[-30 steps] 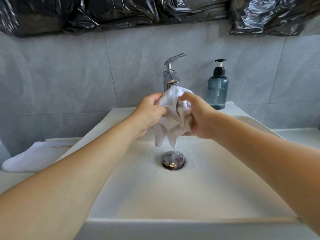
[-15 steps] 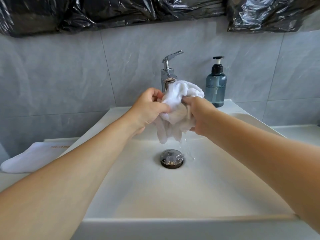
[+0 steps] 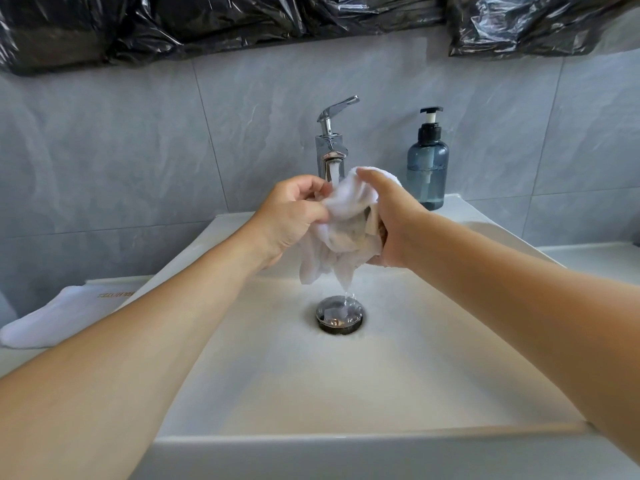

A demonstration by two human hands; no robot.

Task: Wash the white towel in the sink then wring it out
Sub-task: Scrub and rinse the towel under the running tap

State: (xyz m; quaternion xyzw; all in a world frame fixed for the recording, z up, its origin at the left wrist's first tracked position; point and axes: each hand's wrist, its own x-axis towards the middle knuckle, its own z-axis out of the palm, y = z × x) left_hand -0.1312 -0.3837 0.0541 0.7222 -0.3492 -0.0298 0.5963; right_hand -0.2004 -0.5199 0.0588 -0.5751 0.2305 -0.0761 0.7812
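The sink (image 3: 398,393) filled the near scene, with water running from the tap (image 3: 330,147) at its far edge. Over the drain (image 3: 339,315) hung the towel (image 3: 341,233), bunched and dripping under the stream. The left hand (image 3: 289,220) pinched its left side; the right hand (image 3: 391,223) gripped its right side, fingers curled round it.

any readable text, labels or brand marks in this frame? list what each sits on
Gold lettering on the folded white cloth left of the sink: too small and blurred to read.
Soap dispenser: no label visible.
Faucet: no readable marking.
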